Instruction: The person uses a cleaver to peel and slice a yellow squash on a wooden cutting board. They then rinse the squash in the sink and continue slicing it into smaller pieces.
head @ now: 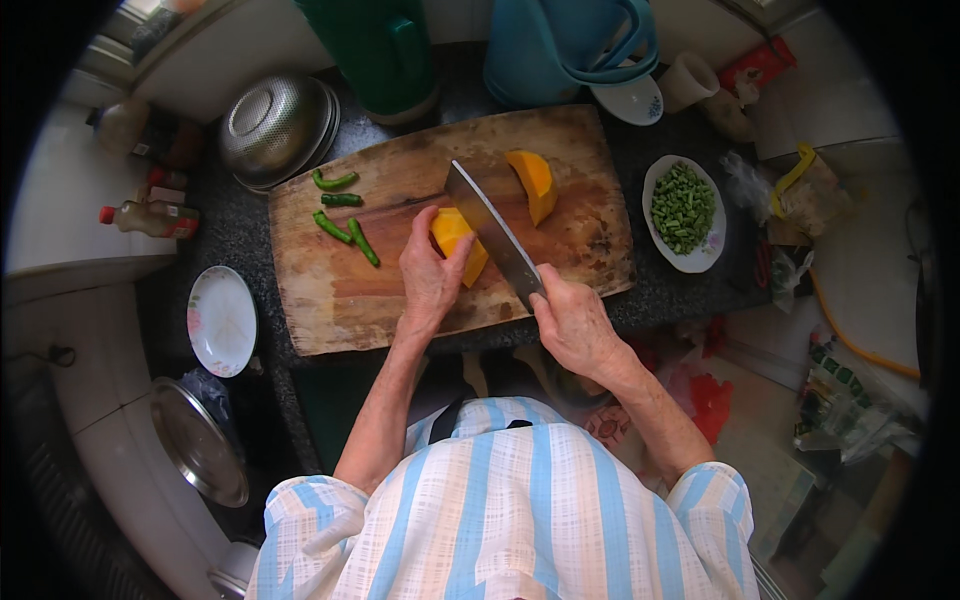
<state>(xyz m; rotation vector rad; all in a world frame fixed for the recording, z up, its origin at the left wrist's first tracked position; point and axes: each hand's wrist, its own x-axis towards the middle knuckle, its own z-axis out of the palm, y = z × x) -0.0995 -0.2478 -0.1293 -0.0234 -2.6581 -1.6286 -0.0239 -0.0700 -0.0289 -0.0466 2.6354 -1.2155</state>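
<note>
My left hand [433, 271] grips a chunk of orange pumpkin [453, 234] against the wooden cutting board [330, 292]. The handle of a cleaver [491, 232] is in my right hand [577, 319]. Its broad blade stands close along the right side of the chunk and hides part of it; whether the edge touches the flesh, I cannot tell. To the right of the blade lies a separate pumpkin wedge [535, 184]. Several green chili peppers [341, 199] rest on the left part of the board.
Right of the board is an oval plate of chopped green beans [682, 210]. A floral white plate [222, 321] sits at left. Behind stand metal colanders [274, 131], a green thermos-like jug [375, 60] and a blue pitcher [532, 56]. Bottles [154, 219] occupy the left ledge.
</note>
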